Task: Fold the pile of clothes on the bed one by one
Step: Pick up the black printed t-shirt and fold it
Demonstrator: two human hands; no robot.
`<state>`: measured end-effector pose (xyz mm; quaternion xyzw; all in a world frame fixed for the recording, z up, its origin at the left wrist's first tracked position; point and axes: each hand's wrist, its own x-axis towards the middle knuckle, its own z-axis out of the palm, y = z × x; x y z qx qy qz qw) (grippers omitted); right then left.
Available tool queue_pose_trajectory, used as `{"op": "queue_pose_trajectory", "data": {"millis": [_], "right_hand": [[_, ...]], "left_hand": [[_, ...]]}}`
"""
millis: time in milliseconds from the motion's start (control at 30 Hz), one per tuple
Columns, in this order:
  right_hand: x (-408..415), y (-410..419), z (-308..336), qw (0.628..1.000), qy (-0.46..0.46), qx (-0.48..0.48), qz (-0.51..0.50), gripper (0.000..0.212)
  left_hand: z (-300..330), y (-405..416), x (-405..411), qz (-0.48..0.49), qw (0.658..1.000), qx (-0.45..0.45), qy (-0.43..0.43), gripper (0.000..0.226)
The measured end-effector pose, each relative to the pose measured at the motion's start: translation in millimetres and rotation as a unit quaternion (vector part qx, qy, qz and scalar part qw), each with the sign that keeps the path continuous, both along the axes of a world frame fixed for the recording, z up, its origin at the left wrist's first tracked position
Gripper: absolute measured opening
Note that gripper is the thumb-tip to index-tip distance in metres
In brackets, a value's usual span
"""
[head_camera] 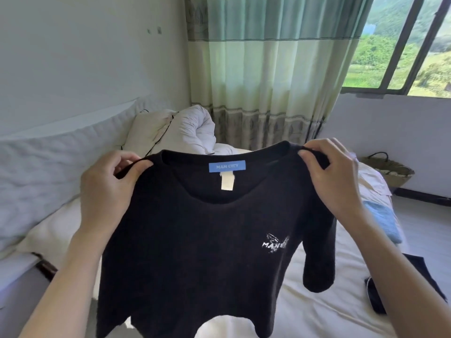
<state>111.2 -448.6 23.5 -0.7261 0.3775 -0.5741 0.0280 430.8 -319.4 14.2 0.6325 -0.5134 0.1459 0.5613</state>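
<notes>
Black tee (207,240) up mid-frame, unfolded, my left hand (107,189) & right hand (334,176) pinching its shoulders; blue cloth (383,220) + dark garment (412,276) lower right, folded or not idk.

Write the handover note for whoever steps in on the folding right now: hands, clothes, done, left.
Left hand pinches one shoulder of the black T-shirt; right hand pinches the other.
The shirt hangs spread open in the air above the bed, printed side toward the camera, not yet folded.
A blue garment and a dark garment lie at the bed's right edge; whether they are folded cannot be told.
Left: lay the shirt flat, fold it, then take the rest one by one.
</notes>
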Motion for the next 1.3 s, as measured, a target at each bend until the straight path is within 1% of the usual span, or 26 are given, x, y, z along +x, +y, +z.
{"op": "queue_pose_trajectory", "data": {"millis": [100,200,300,400,533,633,733,833,933,1033,1133,1200,1300], "right_hand": [[14,-4,6,0.999,0.010,-0.011,-0.041,0.006],[34,-20,-6,0.998,0.030,0.010,-0.056,0.008],[57,-46,-35,0.995,0.070,0.029,-0.070,0.008],[81,-85,-79,0.987,0.119,0.080,-0.079,0.011],[123,-149,-148,0.970,0.181,0.146,-0.079,0.017],[163,-212,-202,0.955,0.216,0.188,-0.073,0.021],[202,-281,-260,0.938,0.241,0.237,-0.072,0.024],[235,-334,-327,0.920,0.259,0.289,-0.061,0.024],[256,-371,-388,0.905,0.268,0.327,-0.050,0.024],[268,-401,-436,0.894,0.275,0.348,-0.060,0.023],[274,-422,-474,0.887,0.264,0.370,-0.079,0.023],[275,-433,-494,0.879,0.259,0.391,-0.088,0.023],[278,-434,-519,0.874,0.243,0.410,-0.091,0.029]], "left_hand": [[7,-8,9,0.031,0.999,-0.013,-0.029,0.023],[-3,-26,23,0.060,0.996,0.022,-0.064,0.027],[-31,-51,43,0.079,0.991,0.066,-0.090,0.028],[-70,-85,67,0.071,0.983,0.130,-0.113,0.030],[-133,-147,109,0.078,0.958,0.233,-0.148,0.039],[-180,-208,148,0.081,0.934,0.299,-0.175,0.042],[-232,-279,187,0.078,0.916,0.336,-0.204,0.043],[-299,-336,215,0.079,0.896,0.388,-0.202,0.043],[-367,-373,231,0.079,0.875,0.434,-0.202,0.044],[-415,-408,243,0.083,0.872,0.436,-0.204,0.046],[-449,-441,246,0.068,0.867,0.447,-0.211,0.047],[-468,-460,246,0.052,0.866,0.460,-0.190,0.047],[-496,-469,252,0.024,0.867,0.485,-0.112,0.042]]}}
